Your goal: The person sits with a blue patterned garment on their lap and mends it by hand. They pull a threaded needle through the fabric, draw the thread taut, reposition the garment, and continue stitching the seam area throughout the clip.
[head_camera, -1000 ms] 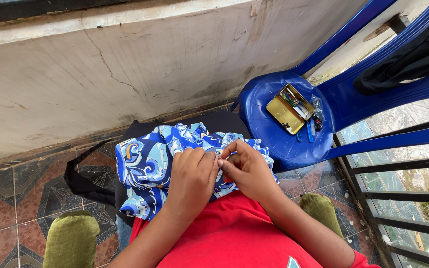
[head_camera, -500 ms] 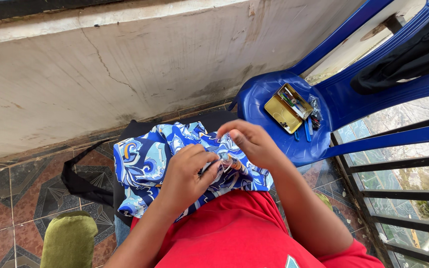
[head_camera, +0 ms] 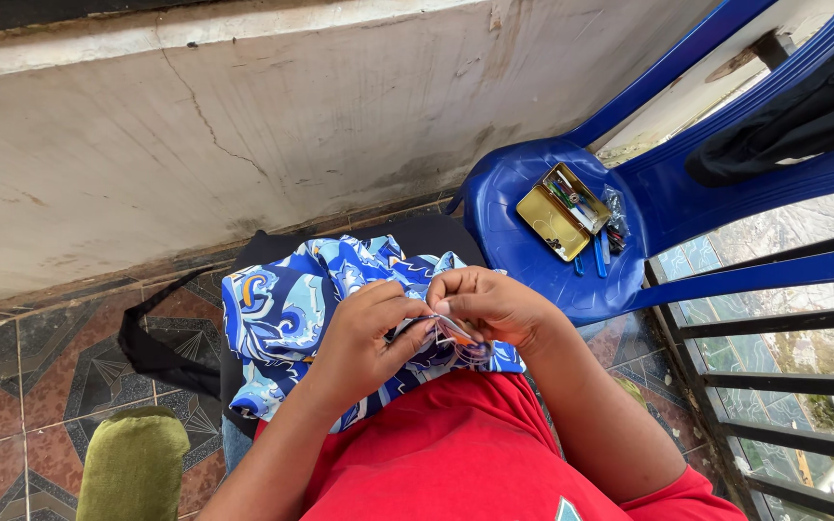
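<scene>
Working a blue patterned cloth at lower centre of the frame, bunched on the lap over a black garment. Left hand curls its fingers down, clamping a fold. Right hand presses thumb and fingertips together on something fine at the cloth edge; a thin orange strand shows beneath. Progress: stitching looks under way, with no finished seam visible and most cloth untouched. An open yellow tin sits on the blue plastic chair, upper right. Any needle is too small to confirm; the worked spot lies hidden under both hands
</scene>
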